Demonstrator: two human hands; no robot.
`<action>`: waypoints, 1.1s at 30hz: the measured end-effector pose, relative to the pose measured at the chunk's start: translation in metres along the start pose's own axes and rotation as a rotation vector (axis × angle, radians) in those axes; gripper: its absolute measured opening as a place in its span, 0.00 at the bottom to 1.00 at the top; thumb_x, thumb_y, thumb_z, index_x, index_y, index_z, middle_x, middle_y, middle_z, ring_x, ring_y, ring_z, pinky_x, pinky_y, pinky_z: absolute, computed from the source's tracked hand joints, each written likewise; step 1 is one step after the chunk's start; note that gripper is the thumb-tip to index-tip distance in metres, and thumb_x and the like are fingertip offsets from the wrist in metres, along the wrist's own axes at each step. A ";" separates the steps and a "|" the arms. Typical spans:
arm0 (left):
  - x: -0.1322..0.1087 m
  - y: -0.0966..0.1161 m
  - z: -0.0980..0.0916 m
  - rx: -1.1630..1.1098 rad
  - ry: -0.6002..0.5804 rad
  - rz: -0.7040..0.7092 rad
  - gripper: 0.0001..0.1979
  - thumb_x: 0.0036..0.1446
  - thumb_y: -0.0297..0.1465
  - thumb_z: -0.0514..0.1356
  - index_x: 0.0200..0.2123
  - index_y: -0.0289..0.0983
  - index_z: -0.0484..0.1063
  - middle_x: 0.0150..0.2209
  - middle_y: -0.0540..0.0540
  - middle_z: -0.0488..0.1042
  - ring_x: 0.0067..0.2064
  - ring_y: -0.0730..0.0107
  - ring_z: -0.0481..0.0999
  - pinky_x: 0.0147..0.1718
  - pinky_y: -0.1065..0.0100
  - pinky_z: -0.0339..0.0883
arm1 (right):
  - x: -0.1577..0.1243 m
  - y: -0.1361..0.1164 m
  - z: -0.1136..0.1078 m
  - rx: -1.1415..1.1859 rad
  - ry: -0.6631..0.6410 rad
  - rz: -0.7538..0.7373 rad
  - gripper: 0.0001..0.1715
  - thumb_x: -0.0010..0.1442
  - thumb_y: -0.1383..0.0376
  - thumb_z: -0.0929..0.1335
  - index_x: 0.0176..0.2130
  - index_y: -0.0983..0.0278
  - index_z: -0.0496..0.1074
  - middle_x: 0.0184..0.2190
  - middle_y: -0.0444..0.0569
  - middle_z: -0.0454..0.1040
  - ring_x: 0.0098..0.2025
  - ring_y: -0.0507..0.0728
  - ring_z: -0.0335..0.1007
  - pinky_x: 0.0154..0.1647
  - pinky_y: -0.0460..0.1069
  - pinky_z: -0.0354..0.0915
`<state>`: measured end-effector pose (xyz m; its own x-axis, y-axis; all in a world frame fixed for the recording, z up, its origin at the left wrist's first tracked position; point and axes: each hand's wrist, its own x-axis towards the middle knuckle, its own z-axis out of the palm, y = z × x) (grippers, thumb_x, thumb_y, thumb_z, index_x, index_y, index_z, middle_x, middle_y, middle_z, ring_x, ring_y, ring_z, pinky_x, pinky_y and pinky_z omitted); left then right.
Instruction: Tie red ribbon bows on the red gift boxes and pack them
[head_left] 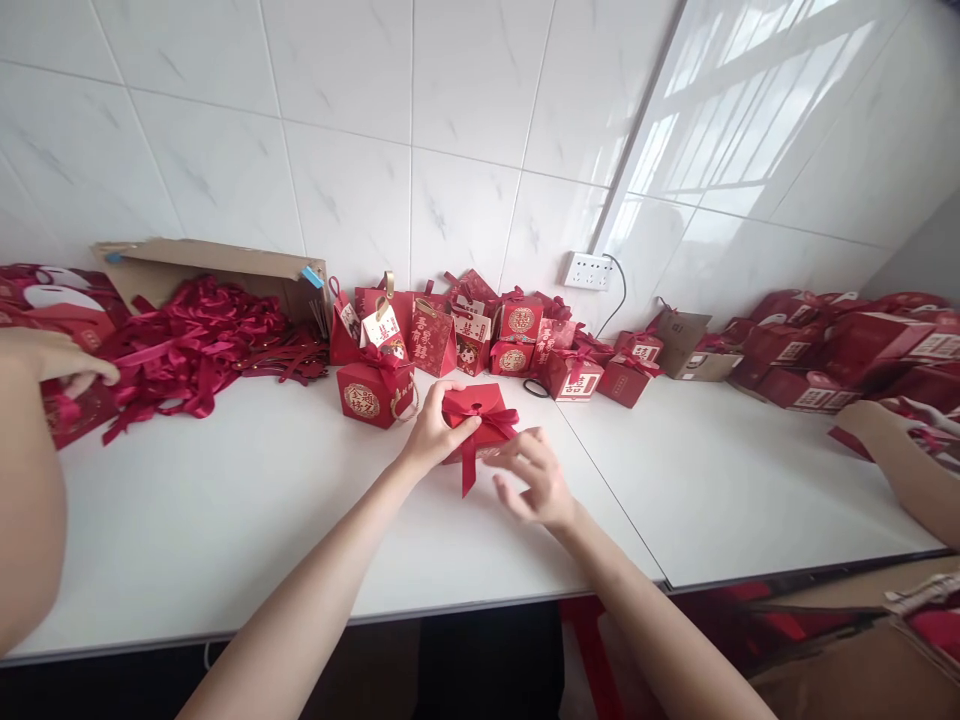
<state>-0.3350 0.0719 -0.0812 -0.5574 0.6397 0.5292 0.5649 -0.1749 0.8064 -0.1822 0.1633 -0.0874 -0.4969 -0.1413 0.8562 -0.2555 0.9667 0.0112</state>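
Note:
A small red gift box (493, 401) with a tied red ribbon bow (495, 419) stands in front of me near the middle of the white table. My left hand (441, 425) grips its left side, the thumb lying on top by the bow's knot. One ribbon tail hangs down the front of the box. At the right of the box, my right hand (534, 478) hovers close with its fingers apart and bent, slightly blurred. Just behind my left hand is another red box (375, 392) with gold lettering and a bow.
Several finished-looking red boxes (517, 330) line the tiled wall below a power strip (591, 271). Dark red ribbons (202, 340) spill from a cardboard box (225, 255) at left. More red boxes (862, 340) are piled at right. Co-workers' hands (75, 362) reach in from both sides.

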 end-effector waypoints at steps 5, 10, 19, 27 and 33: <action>-0.001 0.002 -0.001 -0.032 -0.024 -0.006 0.27 0.47 0.33 0.62 0.50 0.40 0.56 0.49 0.43 0.69 0.47 0.62 0.74 0.47 0.62 0.67 | 0.009 0.027 -0.016 0.082 -0.078 0.470 0.12 0.58 0.57 0.65 0.38 0.64 0.69 0.33 0.50 0.70 0.31 0.54 0.66 0.34 0.51 0.65; -0.003 0.003 -0.001 0.103 -0.051 0.126 0.24 0.48 0.33 0.61 0.49 0.40 0.58 0.49 0.43 0.67 0.49 0.61 0.71 0.49 0.60 0.65 | 0.028 0.050 -0.015 0.427 -0.189 0.742 0.17 0.56 0.53 0.65 0.25 0.64 0.66 0.25 0.44 0.67 0.28 0.51 0.63 0.31 0.48 0.62; -0.004 0.001 -0.002 0.322 -0.015 0.440 0.19 0.49 0.31 0.60 0.45 0.40 0.62 0.44 0.42 0.62 0.49 0.58 0.68 0.50 0.55 0.65 | 0.030 0.048 0.010 0.773 0.055 1.083 0.27 0.47 0.44 0.69 0.23 0.63 0.58 0.20 0.38 0.60 0.22 0.47 0.54 0.22 0.43 0.55; -0.005 0.010 -0.003 0.374 -0.053 0.425 0.05 0.51 0.29 0.58 0.34 0.39 0.69 0.48 0.41 0.63 0.54 0.56 0.66 0.54 0.53 0.63 | 0.021 0.037 -0.007 0.904 -0.073 1.173 0.28 0.50 0.41 0.65 0.26 0.64 0.63 0.22 0.41 0.62 0.23 0.48 0.61 0.25 0.46 0.63; -0.003 0.008 -0.003 0.354 -0.038 0.381 0.03 0.50 0.30 0.59 0.30 0.39 0.71 0.46 0.43 0.65 0.52 0.58 0.68 0.51 0.56 0.65 | 0.012 0.022 -0.024 0.783 -0.272 1.152 0.24 0.49 0.47 0.69 0.25 0.65 0.64 0.21 0.41 0.66 0.23 0.50 0.66 0.29 0.48 0.64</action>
<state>-0.3306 0.0660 -0.0760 -0.2531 0.6082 0.7524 0.8981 -0.1414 0.4165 -0.1737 0.1880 -0.0645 -0.8580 0.5096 0.0646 0.0539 0.2144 -0.9753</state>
